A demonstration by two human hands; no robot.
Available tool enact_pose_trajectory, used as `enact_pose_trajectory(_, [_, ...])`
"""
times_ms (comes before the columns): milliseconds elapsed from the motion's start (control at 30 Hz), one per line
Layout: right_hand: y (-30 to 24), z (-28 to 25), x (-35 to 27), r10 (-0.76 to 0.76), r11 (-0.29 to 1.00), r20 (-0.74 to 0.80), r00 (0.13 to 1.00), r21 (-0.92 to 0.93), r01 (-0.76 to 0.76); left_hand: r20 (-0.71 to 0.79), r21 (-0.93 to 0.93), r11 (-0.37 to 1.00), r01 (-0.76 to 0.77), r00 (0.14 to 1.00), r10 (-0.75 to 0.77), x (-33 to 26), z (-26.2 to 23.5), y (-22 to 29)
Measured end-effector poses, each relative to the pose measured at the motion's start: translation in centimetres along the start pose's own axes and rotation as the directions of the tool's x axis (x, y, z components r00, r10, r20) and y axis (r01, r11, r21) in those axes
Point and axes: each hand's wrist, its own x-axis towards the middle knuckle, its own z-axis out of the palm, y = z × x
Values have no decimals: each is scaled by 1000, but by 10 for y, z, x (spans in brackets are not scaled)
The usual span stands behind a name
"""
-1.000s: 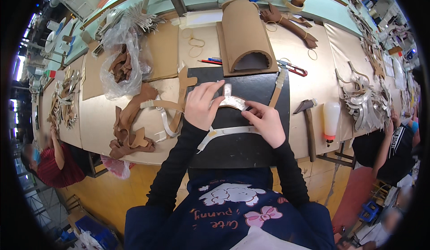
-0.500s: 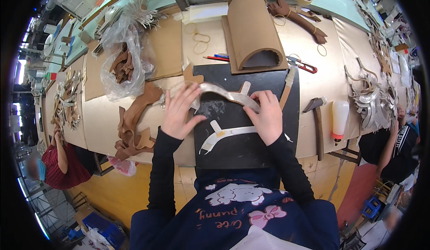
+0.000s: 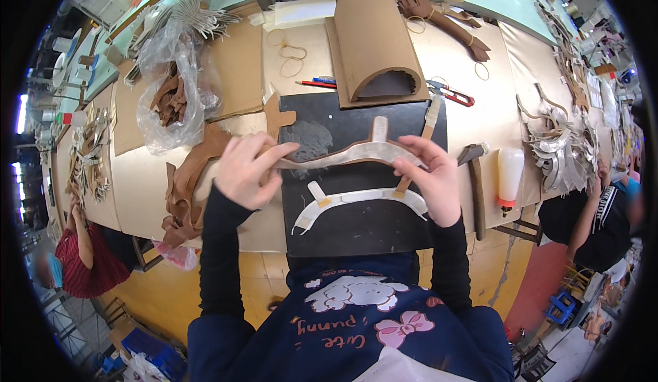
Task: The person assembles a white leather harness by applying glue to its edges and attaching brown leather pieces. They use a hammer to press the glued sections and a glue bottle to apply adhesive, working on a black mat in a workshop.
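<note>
A curved brown leather strip (image 3: 351, 156) with a whitish inner face and an upright tab spans between my hands, over a black mat (image 3: 363, 235). My left hand (image 3: 250, 169) closes on its left end, index finger stretched along it. At the other end, my right hand (image 3: 433, 176) pinches the strip between thumb and fingers. Below it on the mat lies a white curved lining piece (image 3: 363, 199) with short tabs and tan patches. Left of my left hand, brown leather pieces (image 3: 188, 193) are heaped.
A brown half-round form (image 3: 377, 36) stands behind the mat. To the right are a hammer (image 3: 476, 197), a white glue bottle (image 3: 509, 176) and a red cutter (image 3: 452, 94). A plastic bag (image 3: 175, 87) of leather pieces lies at the far left. People sit at both sides.
Both hands now hold the strip by its ends, and it has swung lower and flatter. My left hand has gone from spread to closed. The view has shifted slightly.
</note>
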Motion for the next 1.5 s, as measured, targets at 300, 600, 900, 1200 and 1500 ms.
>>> enact_pose_trajectory(300, [31, 47, 19, -77, 903, -4, 997, -423, 68, 153, 126, 942, 312, 932, -330, -27, -10, -51])
enact_pose_trajectory(600, [26, 16, 7, 181, 983, 61, 982, -20, -180, -84, -704, 694, 150, 953, -290, 22, 94, 98])
enact_pose_trajectory(900, [30, 5, -3, 288, 898, 167, 943, 295, -327, -144, -607, 771, 193, 928, -345, 29, 120, 107])
enact_pose_trajectory(1200, [28, 11, 4, 218, 974, 96, 971, 46, -223, -35, -710, 668, 224, 936, -351, 27, 112, 93])
enact_pose_trajectory(1500, [16, 23, 11, -1, 943, 114, 993, -331, 39, 217, -919, 163, 360, 805, -552, 19, 110, 86])
